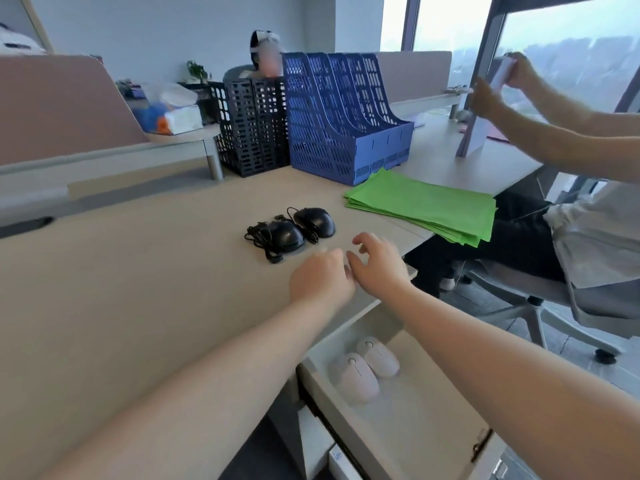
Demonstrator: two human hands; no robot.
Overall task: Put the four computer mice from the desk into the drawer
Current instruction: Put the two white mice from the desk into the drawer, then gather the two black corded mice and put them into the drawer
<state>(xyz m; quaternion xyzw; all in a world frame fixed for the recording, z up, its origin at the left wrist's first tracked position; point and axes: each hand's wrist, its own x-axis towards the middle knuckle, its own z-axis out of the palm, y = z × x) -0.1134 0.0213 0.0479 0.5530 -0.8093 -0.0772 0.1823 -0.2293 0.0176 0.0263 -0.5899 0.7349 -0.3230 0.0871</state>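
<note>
Two black wired mice lie side by side on the beige desk (138,289): the left black mouse (285,235) with its bundled cable, and the right black mouse (317,220). Two pale pink mice (356,375) (379,356) rest in the open drawer (408,410) below the desk edge. My left hand (320,277) and my right hand (379,259) hover over the desk just in front of the black mice, fingers apart, holding nothing.
A blue file rack (346,116) and a black mesh rack (252,123) stand at the back. A stack of green folders (426,204) lies right of the mice. Another person sits at the right, hands (491,95) on papers, on a white chair (540,306).
</note>
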